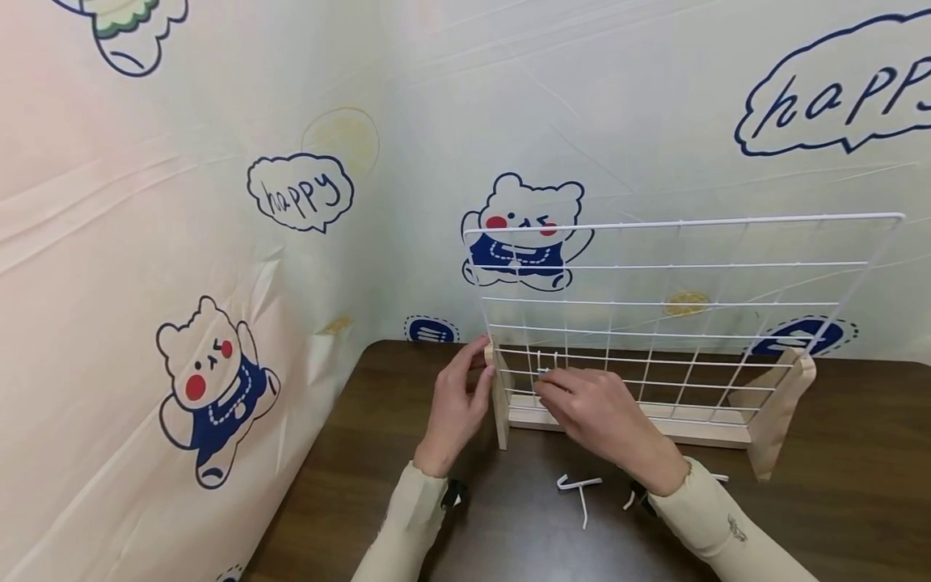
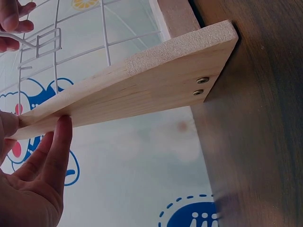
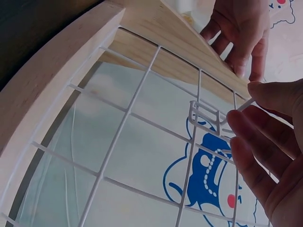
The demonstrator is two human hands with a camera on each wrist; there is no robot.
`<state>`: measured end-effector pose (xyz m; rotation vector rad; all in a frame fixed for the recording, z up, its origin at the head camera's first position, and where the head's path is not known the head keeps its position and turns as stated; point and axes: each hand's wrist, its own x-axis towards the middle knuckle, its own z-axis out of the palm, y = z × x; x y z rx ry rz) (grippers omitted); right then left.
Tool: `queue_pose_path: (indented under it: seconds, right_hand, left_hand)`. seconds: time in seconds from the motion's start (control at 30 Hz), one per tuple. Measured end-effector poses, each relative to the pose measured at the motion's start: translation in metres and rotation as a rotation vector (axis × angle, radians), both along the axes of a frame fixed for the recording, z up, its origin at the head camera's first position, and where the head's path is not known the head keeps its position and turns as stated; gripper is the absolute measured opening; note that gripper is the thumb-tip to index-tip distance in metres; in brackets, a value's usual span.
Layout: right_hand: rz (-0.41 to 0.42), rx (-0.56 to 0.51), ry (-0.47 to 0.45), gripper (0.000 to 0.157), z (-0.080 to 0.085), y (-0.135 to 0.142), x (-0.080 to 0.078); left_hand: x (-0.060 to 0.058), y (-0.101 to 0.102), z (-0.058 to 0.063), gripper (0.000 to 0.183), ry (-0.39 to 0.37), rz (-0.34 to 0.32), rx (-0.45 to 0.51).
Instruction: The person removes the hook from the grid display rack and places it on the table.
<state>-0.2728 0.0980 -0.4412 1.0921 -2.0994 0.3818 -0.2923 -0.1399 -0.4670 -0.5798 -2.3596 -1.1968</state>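
A white wire grid rack (image 1: 658,304) stands on the table between two wooden side panels. My left hand (image 1: 454,408) holds the left wooden side panel (image 2: 142,85), thumb on one face and fingertips against the other. At the lower left of the grid, my right hand (image 1: 604,408) pinches the stem of a white wire hook (image 3: 206,116) between thumb and forefinger. The hook's rectangular back end overlaps the grid wires in the right wrist view. In the left wrist view, the right hand's fingers (image 2: 12,19) show at the upper left, around the stem.
On the table (image 1: 349,485), another white wire hook (image 1: 582,485) lies in front of the rack. More white wire pieces (image 1: 720,477) show partly from behind the right forearm. A printed cloth (image 1: 407,242) with cartoon bears hangs behind and to the left.
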Motion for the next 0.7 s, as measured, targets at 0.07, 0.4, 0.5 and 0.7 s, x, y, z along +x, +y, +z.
queue_pose_path:
  seconds: [0.07, 0.4, 0.5, 0.7]
  right_hand:
    - [-0.004, 0.005, 0.003, 0.019, -0.0006, -0.0007, -0.0002]
    - [-0.007, 0.001, 0.009, 0.015, -0.0026, -0.0015, -0.0001]
    - [-0.002, -0.008, 0.020, 0.012, -0.0032, -0.0014, -0.0001]
    - [0.002, -0.015, 0.031, 0.010, -0.0038, -0.0010, -0.0008]
  left_hand:
    - [0.0002, -0.0001, 0.0001, 0.045, 0.000, 0.000, -0.001]
    - [-0.0003, 0.0003, 0.0006, 0.045, -0.016, 0.010, -0.011]
    - [0.0001, 0.0005, 0.0010, 0.045, -0.025, 0.014, -0.011]
    - [0.0000, 0.0005, 0.0006, 0.045, -0.022, 0.016, -0.012]
